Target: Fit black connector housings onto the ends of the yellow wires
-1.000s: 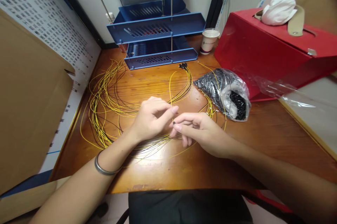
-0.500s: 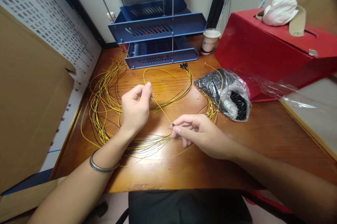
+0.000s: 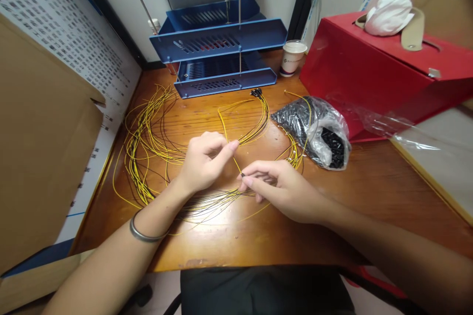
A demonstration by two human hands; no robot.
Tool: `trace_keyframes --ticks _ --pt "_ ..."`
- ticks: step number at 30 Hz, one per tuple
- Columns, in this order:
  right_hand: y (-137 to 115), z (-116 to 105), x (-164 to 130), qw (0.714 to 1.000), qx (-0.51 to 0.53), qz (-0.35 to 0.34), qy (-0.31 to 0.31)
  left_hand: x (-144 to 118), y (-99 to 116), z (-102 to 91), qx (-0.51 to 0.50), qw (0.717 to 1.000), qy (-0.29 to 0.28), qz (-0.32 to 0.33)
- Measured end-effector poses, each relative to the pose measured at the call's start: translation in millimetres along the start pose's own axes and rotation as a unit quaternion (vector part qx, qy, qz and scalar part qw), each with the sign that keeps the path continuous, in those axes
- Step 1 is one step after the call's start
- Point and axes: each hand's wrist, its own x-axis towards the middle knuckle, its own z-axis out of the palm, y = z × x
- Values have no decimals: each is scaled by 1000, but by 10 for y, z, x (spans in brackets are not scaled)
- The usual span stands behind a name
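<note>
One yellow wire (image 3: 226, 132) runs btwn both hands: left hand (image 3: 204, 162) pinches it mid-length, right hand (image 3: 281, 188) pinches its black tip, just above counter (image 3: 369, 192). One bag (image 3: 318, 130) nearby.

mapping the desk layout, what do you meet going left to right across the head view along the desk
cardboard sheet → loose yellow wires → left hand → right hand → bag of black parts → red box

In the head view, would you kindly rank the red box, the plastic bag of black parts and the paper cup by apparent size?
1. red box
2. plastic bag of black parts
3. paper cup, though it stands farthest back.
</note>
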Motion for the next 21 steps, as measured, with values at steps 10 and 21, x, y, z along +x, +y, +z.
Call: trace_keyframes --ticks 10,21 --pt "61 -23 -20 976 -192 -98 27 75 -128 -6 -120 955 216 -164" --pt "76 -27 -17 937 -285 -184 87 5 -33 28 -45 995 -91 23"
